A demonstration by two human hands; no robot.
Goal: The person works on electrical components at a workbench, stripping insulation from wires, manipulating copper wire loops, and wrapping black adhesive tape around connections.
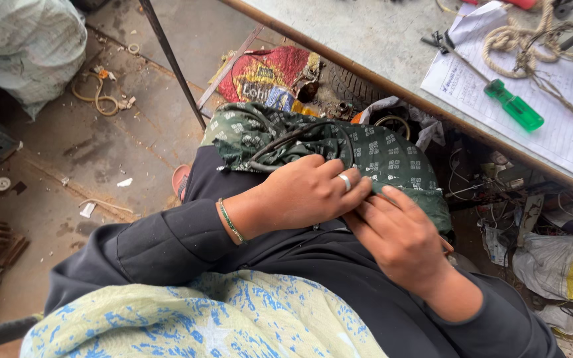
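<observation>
Both grips work together in our lap: our left hand [306, 192] curls shut over the dark cable [286, 142] lying on green patterned cloth [379, 156], steadying it, while our right hand [399, 235] pinches its end beneath the table [366, 40].

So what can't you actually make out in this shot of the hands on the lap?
Head view only:
- Fingertips of the left hand and right hand: tucked together against the green patterned cloth, so anything they pinch is hidden.
- Dark cable: its ends vanish into the cloth's folds.
- Rope and paper sheet: cut off by the frame edge.
- Green-handled screwdriver: its tip is too small to tell.
</observation>
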